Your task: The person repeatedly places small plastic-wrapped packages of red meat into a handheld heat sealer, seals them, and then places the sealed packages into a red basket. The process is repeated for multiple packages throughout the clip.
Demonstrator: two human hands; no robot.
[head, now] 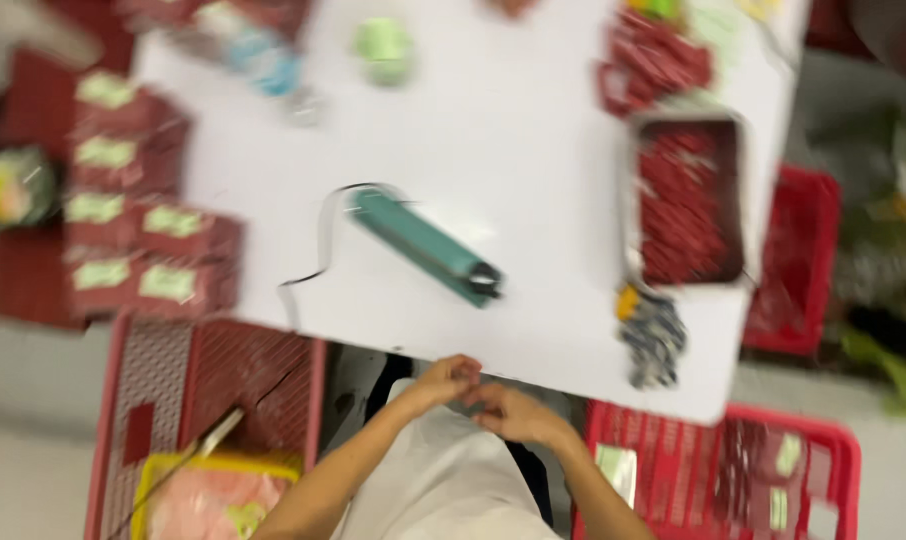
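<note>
The picture is motion-blurred. My left hand [443,383] and my right hand [513,410] meet just below the near edge of the white table [533,150], over my lap. Their fingers are curled and touch each other. Whether something small sits between them is too blurred to tell. Closest to them on the table is a teal bar-shaped sealer [423,245], lying diagonally, with a thin cord [318,250] looping off to its left.
A metal tray [631,200] of red packets sits at the right, with a grey-blue bundle [653,335] in front of it. Dark red packets with pale green labels [138,215] are stacked at the left. Red baskets [213,370] [843,450] flank my lap.
</note>
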